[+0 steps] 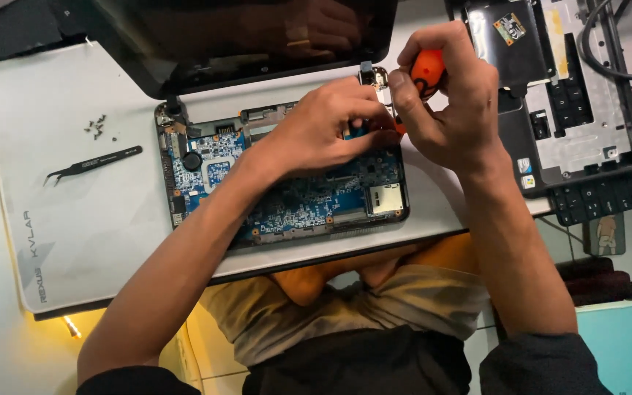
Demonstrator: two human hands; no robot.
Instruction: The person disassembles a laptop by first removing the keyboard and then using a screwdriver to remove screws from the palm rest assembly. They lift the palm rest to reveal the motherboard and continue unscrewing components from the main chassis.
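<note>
Right hand (444,102): closed grip on orange-handled screwdriver (426,72), upright over hinge corner | Left hand (323,128): fingers pinched at its tip, steadying it | Opened laptop base (287,197): blue motherboard exposed, mid-bench | Tweezers (91,166), loose screws (96,126): set aside left, on white mat (60,241).

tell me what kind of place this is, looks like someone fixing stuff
Probably an informal electronics repair spot, perhaps at home. An opened laptop shows its blue circuit board, the right hand grips an orange screwdriver, and black tweezers lie beside loose screws.
</note>
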